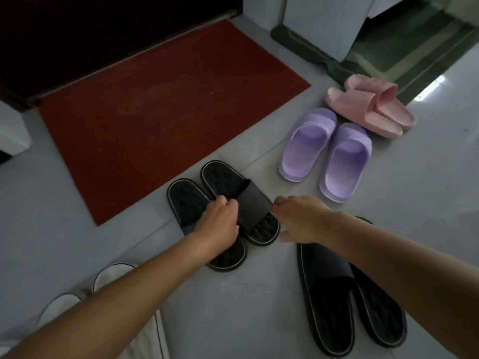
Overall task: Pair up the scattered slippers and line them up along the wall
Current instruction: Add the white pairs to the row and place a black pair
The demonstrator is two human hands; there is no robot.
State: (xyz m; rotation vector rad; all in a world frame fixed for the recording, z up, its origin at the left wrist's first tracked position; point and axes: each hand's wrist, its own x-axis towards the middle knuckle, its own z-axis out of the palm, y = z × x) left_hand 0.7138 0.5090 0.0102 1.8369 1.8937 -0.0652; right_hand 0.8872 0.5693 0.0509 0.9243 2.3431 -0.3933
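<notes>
The left hand (220, 224) lies across the straps of the small black slippers (228, 182). Its fingers are curled and pinch the strap edge where the two shoes touch; which strap they hold cannot be told. The right hand (300, 220) reaches in from the other side with its fingers loosely spread. Its fingertips are at the outer edge of the right slipper's strap, but contact cannot be confirmed.

The held pair sits side by side on the grey tile floor (246, 320), heels pointing away from the grip towards the red doormat (160, 112). The mat's near corner lies just beyond the heels.

To the right of the grip and further out, the purple slippers (344, 161) stand paired. The pink slippers (363, 104) lie beyond them, close to a green mat (420, 47).

Nearer than the grip, under the right forearm, the large black slippers (329, 281) lie together. Behind the left forearm are the white slippers (114, 273), partly hidden.

Bare tile lies between the forearms, directly below the grip, and to its left along the doormat's edge. A narrow strip of floor separates the held pair from the purple one.
</notes>
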